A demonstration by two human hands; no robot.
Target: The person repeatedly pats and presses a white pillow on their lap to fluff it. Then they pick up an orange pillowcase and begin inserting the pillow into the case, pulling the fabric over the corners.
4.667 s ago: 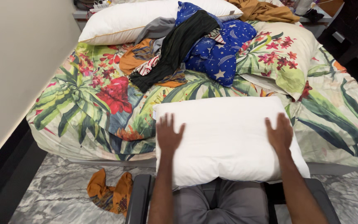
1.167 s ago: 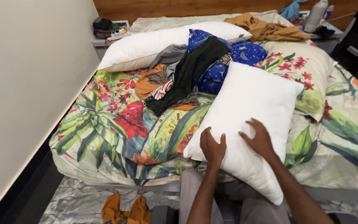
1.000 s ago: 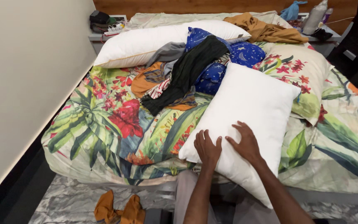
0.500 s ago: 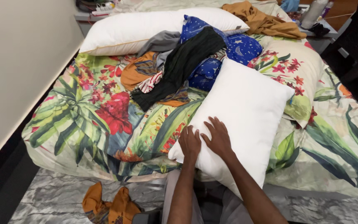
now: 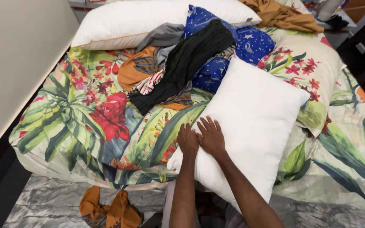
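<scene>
Both hands [image 5: 199, 139] now closer together, open fingers [image 5: 210, 125] flat atop white pillow [image 5: 254, 122].

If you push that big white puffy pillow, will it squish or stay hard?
The plain white rectangular pillow would probably squish: it looks plump and rounded, and it dents slightly under both hands, left hand and right hand. It likely slides rather than rolls, lying flat on the floral bedcover. It is probably light for its size.

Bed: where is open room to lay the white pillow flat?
Open cover between the wall and the clothes heap. Crowded: heap at centre, long pillow behind, floral pillow on the right. Both hands rest on the white pillow.
</scene>
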